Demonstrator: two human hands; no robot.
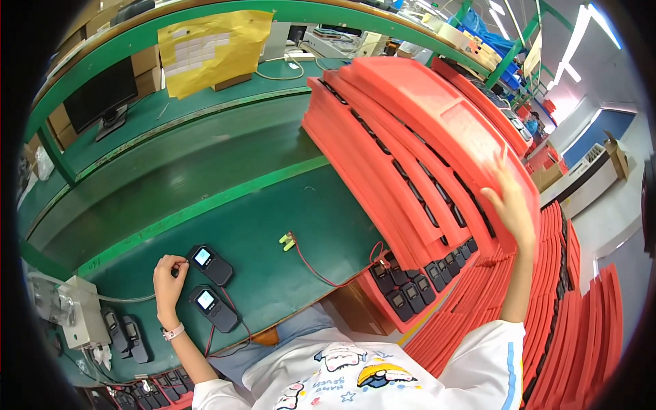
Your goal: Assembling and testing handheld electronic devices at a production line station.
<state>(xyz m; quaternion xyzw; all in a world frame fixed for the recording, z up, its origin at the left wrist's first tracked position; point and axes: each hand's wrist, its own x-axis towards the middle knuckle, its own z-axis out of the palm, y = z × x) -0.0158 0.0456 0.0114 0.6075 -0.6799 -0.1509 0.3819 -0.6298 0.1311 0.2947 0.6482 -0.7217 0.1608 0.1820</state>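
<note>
My left hand (169,275) rests on the green surface (225,191), fingers curled shut around the near end of a small black handheld device (210,264) with a lit screen. That device lies flat, its long axis running away from my fingertips toward my right and slightly toward me. A second device (214,308) of the same kind lies just below my hand, roughly parallel to the first. My right hand (514,208) is raised, fingers spread open and pressed against the top of a leaning stack of red foam trays (410,137), whose long sides slope down toward my body.
</note>
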